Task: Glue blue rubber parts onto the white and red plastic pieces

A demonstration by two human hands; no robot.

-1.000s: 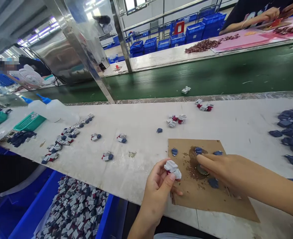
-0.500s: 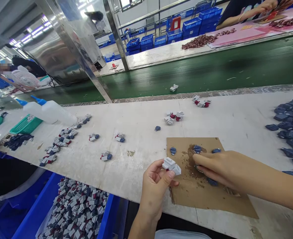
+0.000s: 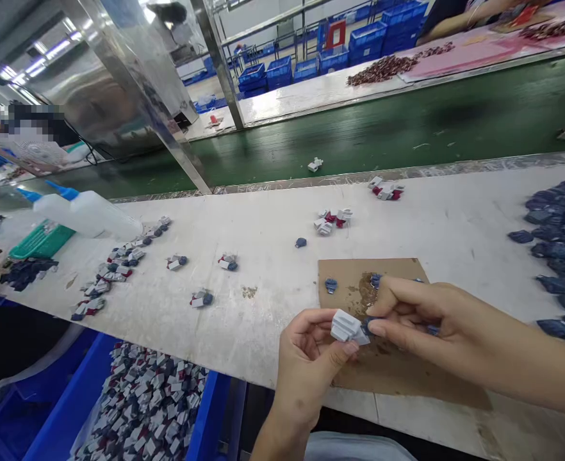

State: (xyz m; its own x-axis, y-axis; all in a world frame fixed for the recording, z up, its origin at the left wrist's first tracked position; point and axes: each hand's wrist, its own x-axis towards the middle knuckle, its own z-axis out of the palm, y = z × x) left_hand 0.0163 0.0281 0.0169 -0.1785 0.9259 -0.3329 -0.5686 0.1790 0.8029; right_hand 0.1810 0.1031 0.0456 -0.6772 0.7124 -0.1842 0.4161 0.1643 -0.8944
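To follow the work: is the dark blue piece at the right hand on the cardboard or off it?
Off the cardboard: the right hand pinches the dark blue piece beside the pale piece in the left hand.

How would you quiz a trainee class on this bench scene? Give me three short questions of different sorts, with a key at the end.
1. Multiple choice: what does the left hand hold?
A: a white bottle
B: a pale grey part
C: a green basket

2. True or false: the brown cardboard lies on the pale table.

3. Fill in the colour: the right hand pinches a small ____ piece close to what the left hand holds.

Key: 1: B; 2: true; 3: dark blue.
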